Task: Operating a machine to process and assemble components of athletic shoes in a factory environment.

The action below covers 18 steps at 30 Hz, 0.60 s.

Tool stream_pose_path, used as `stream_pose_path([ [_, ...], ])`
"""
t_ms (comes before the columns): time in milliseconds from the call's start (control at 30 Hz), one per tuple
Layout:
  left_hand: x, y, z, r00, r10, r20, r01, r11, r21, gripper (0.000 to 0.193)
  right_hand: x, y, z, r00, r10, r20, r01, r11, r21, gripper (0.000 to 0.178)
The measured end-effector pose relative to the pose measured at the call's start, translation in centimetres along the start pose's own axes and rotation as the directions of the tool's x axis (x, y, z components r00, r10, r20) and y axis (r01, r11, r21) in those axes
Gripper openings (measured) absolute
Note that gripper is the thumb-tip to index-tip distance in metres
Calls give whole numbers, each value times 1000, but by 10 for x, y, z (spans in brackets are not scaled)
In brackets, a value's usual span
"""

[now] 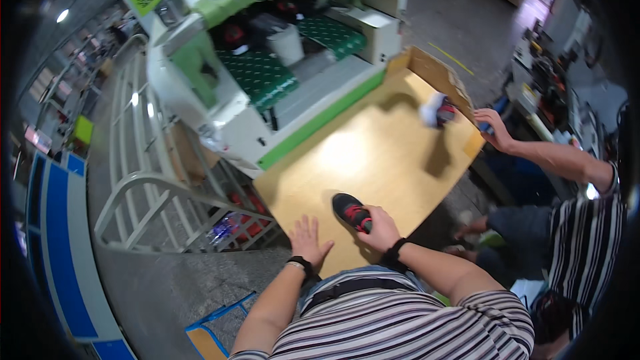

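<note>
A black shoe with red laces (348, 208) is on the near part of the wooden tabletop (320, 180), its toe pointing away from me. My right hand (382, 228) grips it round the heel end, and the fingers partly cover that end. To the left, my left hand (308, 240) lies at the table's near left edge, fingers spread and nothing in it. Another dark shoe with red parts and something white at its end (443, 115) is near the table's far right side; it looks blurred.
Beyond the table stands a white and green machine (293, 140) with green patterned pads (257, 73) and dark shoes inside. A cardboard rim (437, 70) edges the table's far right. A co-worker's hand (492, 128) touches it. Metal railing (143, 187) stands at left.
</note>
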State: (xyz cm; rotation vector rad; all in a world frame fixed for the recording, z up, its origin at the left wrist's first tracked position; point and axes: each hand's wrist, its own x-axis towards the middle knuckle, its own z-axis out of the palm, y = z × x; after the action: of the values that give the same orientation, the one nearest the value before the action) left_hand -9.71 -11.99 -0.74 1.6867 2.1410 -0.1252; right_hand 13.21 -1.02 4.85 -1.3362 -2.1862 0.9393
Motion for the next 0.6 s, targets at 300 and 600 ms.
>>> stream_pose_path([
  [300,5,-2,-5,999,15,41,-12,998,-61,103,1,2,-3,1000,18,13,-17,1000,-23,64],
  [600,4,1,-9,999,6,50,-3,998,-59,102,2,3,-1,1000,6,10,-6,1000,-25,65],
])
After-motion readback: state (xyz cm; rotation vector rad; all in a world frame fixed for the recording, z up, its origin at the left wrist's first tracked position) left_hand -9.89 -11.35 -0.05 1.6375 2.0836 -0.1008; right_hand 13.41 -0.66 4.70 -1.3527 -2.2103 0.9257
